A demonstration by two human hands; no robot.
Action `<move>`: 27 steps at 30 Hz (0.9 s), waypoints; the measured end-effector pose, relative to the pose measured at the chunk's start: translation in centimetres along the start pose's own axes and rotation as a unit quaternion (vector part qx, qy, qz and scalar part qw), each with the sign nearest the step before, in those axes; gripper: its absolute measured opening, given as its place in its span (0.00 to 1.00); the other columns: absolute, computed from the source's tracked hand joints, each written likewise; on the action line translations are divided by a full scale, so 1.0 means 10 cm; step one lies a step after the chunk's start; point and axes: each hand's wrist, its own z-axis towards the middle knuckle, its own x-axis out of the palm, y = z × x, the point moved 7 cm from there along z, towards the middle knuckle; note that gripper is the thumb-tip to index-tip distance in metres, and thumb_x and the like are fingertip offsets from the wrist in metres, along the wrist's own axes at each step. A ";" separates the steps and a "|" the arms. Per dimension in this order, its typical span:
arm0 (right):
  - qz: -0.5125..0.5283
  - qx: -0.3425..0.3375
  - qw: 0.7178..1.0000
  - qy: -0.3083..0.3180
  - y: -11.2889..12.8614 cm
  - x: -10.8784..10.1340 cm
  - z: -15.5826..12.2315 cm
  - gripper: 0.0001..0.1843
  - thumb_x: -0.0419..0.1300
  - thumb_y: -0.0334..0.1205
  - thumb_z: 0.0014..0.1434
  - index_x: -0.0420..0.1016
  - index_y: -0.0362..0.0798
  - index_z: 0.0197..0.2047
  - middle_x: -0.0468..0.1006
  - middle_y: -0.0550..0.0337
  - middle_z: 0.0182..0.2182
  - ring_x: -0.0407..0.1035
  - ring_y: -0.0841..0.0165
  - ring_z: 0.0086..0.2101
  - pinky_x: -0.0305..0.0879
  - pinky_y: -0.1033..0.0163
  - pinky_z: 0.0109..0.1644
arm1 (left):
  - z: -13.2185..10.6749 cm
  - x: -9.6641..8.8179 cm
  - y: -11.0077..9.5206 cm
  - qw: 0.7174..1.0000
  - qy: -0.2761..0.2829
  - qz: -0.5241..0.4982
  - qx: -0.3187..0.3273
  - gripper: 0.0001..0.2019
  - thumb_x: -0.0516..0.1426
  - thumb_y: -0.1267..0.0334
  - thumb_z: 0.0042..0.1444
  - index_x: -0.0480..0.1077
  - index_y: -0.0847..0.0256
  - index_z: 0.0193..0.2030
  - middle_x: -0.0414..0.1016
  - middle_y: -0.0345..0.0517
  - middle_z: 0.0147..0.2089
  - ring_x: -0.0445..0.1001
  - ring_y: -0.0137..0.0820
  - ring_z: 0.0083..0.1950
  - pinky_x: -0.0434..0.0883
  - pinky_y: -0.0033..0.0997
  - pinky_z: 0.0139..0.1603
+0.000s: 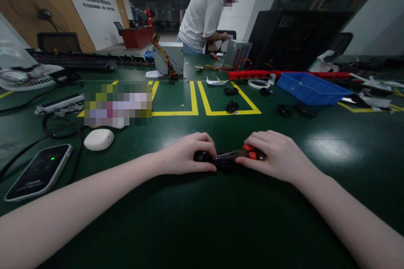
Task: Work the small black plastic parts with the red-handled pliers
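My left hand (189, 153) is closed around a small black object (203, 156), perhaps a bundled cable, pinched between thumb and fingers. My right hand (274, 153) grips a pair of pliers (232, 154) by its red and black handles. The jaws point left and reach the black object beside my left fingertips. Whether they bite on it I cannot tell. More dark material lies under the jaws, too dim to make out. Farther back on the green table (176, 210), small black bundles (232, 106) lie inside a yellow taped outline.
At left are a phone-like device (39, 172), a white rounded case (99, 139) and black cables. A blue bin (312, 88) stands at right. Behind are a power supply (168, 58) with coloured wires, a second metal box (237, 54) and a person (202, 12) bending over it.
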 end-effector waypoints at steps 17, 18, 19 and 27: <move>-0.006 -0.006 1.000 -0.003 0.02 0.02 0.01 0.25 0.51 0.62 0.62 0.72 0.48 0.31 0.75 0.55 0.29 0.67 0.66 0.28 0.58 0.60 0.33 | 0.00 0.01 0.00 1.000 -0.011 0.007 0.000 0.07 0.61 0.63 0.59 0.73 0.61 0.42 0.69 0.47 0.50 0.70 0.35 0.50 0.69 0.38 0.52; -0.005 -0.006 1.000 -0.003 0.03 0.02 0.02 0.25 0.51 0.62 0.62 0.72 0.48 0.31 0.75 0.55 0.29 0.67 0.66 0.28 0.58 0.60 0.33 | 0.00 0.01 0.00 1.000 -0.011 0.005 -0.003 0.07 0.61 0.63 0.58 0.73 0.61 0.42 0.69 0.47 0.49 0.70 0.35 0.50 0.69 0.38 0.52; -0.004 -0.005 1.000 -0.002 0.03 0.02 0.02 0.25 0.51 0.62 0.62 0.71 0.47 0.31 0.75 0.55 0.28 0.67 0.66 0.28 0.58 0.61 0.33 | 0.00 0.00 0.00 1.000 -0.012 0.002 -0.005 0.07 0.61 0.63 0.58 0.73 0.62 0.42 0.69 0.47 0.49 0.70 0.35 0.50 0.69 0.38 0.52; -0.003 -0.009 1.000 -0.002 0.03 0.03 0.01 0.26 0.51 0.63 0.61 0.71 0.47 0.31 0.75 0.56 0.28 0.66 0.67 0.27 0.58 0.61 0.32 | 0.01 0.00 0.00 0.999 -0.003 -0.023 -0.025 0.07 0.61 0.64 0.59 0.73 0.61 0.44 0.69 0.46 0.50 0.69 0.35 0.52 0.68 0.40 0.54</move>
